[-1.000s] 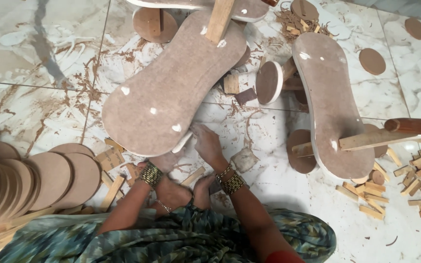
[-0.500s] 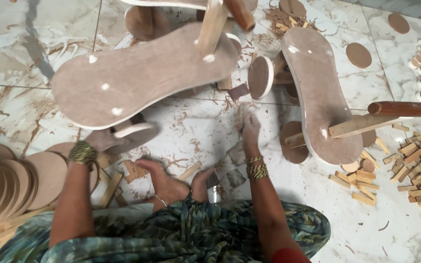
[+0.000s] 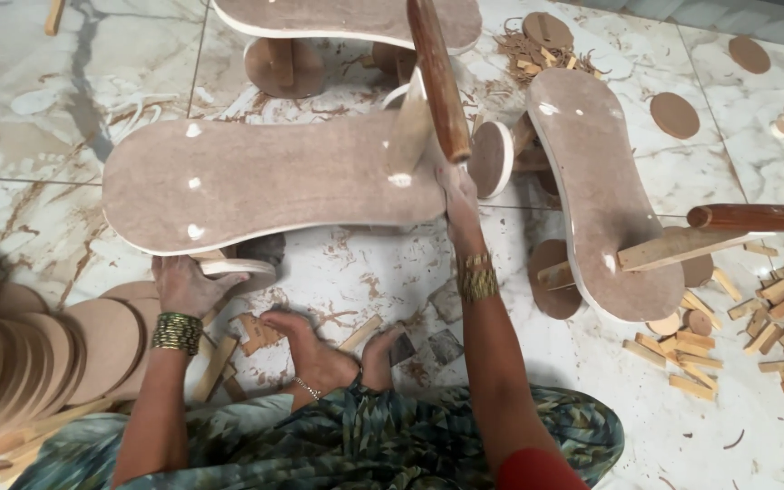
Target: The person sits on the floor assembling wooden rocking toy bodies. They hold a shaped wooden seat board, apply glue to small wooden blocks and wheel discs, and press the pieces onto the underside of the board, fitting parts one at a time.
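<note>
A long peanut-shaped brown board (image 3: 274,181) with a white edge lies crosswise in front of me, part of a small wheeled wooden toy. A wooden upright with a dark turned handle (image 3: 437,82) rises from its right end. My left hand (image 3: 188,283) grips the board's near left edge beside a round wheel (image 3: 238,266). At the right end my right hand (image 3: 458,195) holds the board's edge below the handle. Both wrists wear gold bangles. My bare feet (image 3: 319,349) rest on the floor below the board.
A second similar toy (image 3: 601,200) with a handle (image 3: 755,218) stands to the right, a third (image 3: 347,18) at the top. Stacked round discs (image 3: 38,345) lie left. Small wood blocks (image 3: 773,318) and shavings litter the marble floor at right.
The board has swung from slanted to lying crosswise and level. My left hand moved along to its near left edge, and my right hand went up to its right end.
</note>
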Action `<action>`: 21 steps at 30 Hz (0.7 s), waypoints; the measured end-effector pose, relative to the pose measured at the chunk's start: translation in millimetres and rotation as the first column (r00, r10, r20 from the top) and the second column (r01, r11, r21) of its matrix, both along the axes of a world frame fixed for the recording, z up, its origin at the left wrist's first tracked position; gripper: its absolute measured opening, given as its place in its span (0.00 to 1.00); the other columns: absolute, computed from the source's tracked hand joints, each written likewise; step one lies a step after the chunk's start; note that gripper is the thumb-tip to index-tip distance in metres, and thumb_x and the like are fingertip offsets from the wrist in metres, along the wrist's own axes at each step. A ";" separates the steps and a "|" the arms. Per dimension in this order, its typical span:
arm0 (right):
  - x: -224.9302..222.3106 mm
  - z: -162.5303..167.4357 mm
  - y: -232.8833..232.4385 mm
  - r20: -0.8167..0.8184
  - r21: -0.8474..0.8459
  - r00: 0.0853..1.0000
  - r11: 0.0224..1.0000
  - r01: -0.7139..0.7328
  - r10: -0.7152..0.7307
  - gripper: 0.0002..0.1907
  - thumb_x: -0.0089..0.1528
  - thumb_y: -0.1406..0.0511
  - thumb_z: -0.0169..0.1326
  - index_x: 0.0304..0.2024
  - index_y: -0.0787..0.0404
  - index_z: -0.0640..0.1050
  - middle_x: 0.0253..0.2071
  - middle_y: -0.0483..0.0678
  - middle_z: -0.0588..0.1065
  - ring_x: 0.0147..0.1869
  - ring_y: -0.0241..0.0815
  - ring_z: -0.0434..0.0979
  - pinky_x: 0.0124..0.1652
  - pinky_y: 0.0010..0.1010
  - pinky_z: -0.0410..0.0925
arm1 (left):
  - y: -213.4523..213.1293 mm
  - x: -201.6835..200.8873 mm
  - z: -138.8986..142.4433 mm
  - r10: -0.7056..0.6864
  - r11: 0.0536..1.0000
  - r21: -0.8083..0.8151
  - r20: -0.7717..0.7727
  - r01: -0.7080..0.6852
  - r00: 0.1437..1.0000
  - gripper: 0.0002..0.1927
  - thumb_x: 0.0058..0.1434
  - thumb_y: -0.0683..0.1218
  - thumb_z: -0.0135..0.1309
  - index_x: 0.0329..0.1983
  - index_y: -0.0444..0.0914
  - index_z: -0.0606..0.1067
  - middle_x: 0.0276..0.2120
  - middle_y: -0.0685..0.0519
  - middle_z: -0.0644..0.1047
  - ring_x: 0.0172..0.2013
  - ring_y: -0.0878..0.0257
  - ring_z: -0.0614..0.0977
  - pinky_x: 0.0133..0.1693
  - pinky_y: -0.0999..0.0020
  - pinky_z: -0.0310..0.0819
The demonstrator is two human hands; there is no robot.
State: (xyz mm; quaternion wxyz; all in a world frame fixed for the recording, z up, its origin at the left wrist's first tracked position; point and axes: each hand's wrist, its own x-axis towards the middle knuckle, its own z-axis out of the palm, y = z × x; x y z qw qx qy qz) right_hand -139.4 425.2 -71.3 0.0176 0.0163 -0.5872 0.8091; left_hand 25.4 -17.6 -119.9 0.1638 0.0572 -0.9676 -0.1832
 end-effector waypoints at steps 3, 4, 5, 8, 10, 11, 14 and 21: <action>62.2 4.6 9.4 0.021 -0.054 0.993 0.992 0.115 -0.114 0.14 0.68 0.65 0.53 0.53 0.67 0.72 0.42 0.42 0.75 0.44 0.31 0.77 0.43 0.25 0.72 | -5.4 -15.4 10.5 0.001 0.988 -0.155 0.031 0.004 1.000 0.55 0.34 0.75 0.71 0.59 0.37 0.75 0.61 0.38 0.70 0.64 0.43 0.69 0.69 0.40 0.46; 85.5 7.3 8.5 0.014 -0.149 0.995 0.984 0.102 -0.101 0.15 0.67 0.65 0.52 0.55 0.65 0.70 0.44 0.42 0.75 0.45 0.31 0.78 0.43 0.24 0.73 | -5.4 -22.8 13.3 0.034 0.986 -0.166 0.039 -0.027 0.999 0.58 0.34 0.75 0.72 0.61 0.35 0.74 0.62 0.37 0.69 0.63 0.42 0.68 0.68 0.37 0.46; 108.0 9.9 4.7 0.101 -0.099 0.987 0.986 0.138 -0.128 0.16 0.68 0.64 0.51 0.55 0.65 0.71 0.41 0.45 0.76 0.38 0.34 0.76 0.34 0.25 0.70 | -4.0 -31.4 15.9 0.068 0.982 -0.178 0.043 -0.059 0.997 0.60 0.34 0.75 0.74 0.62 0.33 0.72 0.62 0.35 0.67 0.62 0.40 0.68 0.68 0.34 0.47; 167.1 14.5 -22.9 0.287 -0.076 0.938 0.972 0.223 -0.193 0.16 0.69 0.62 0.49 0.54 0.67 0.69 0.40 0.50 0.76 0.35 0.37 0.79 0.27 0.25 0.71 | 22.7 -57.2 14.9 0.293 0.791 0.472 0.265 -0.388 0.919 0.50 0.40 0.60 0.67 0.70 0.50 0.66 0.72 0.46 0.60 0.66 0.48 0.67 0.59 0.49 0.67; 193.7 13.8 -48.2 0.299 -0.181 0.920 0.932 0.315 -0.253 0.21 0.66 0.64 0.51 0.61 0.58 0.67 0.42 0.44 0.74 0.33 0.31 0.75 0.28 0.23 0.70 | 51.2 -78.4 15.3 0.181 0.687 0.691 0.137 -0.225 0.974 0.38 0.55 0.53 0.60 0.71 0.48 0.66 0.75 0.44 0.59 0.61 0.50 0.77 0.61 0.54 0.75; 204.1 12.6 -61.0 0.304 -0.163 0.916 0.933 0.322 -0.263 0.21 0.68 0.62 0.52 0.63 0.60 0.67 0.42 0.44 0.73 0.31 0.31 0.71 0.26 0.22 0.66 | 64.4 -85.6 16.1 0.157 0.762 0.635 0.005 -0.124 0.988 0.36 0.61 0.51 0.58 0.74 0.45 0.65 0.73 0.39 0.61 0.63 0.46 0.74 0.64 0.51 0.71; 223.1 6.7 -92.9 0.329 -0.211 0.896 0.901 0.378 -0.299 0.26 0.67 0.62 0.52 0.66 0.57 0.65 0.48 0.43 0.72 0.34 0.28 0.67 0.24 0.19 0.60 | 95.2 -82.5 18.2 0.135 0.834 0.548 -0.307 0.059 0.942 0.31 0.75 0.48 0.51 0.78 0.33 0.61 0.70 0.30 0.64 0.69 0.38 0.67 0.70 0.46 0.61; 258.8 -40.3 -147.4 0.315 -0.331 0.892 0.843 0.423 -0.324 0.37 0.66 0.63 0.49 0.75 0.52 0.50 0.70 0.46 0.62 0.65 0.39 0.70 0.58 0.29 0.68 | 221.7 13.1 62.4 -0.274 0.902 0.223 -0.370 0.371 0.888 0.36 0.65 0.61 0.47 0.65 0.29 0.63 0.56 0.26 0.71 0.59 0.36 0.73 0.63 0.47 0.65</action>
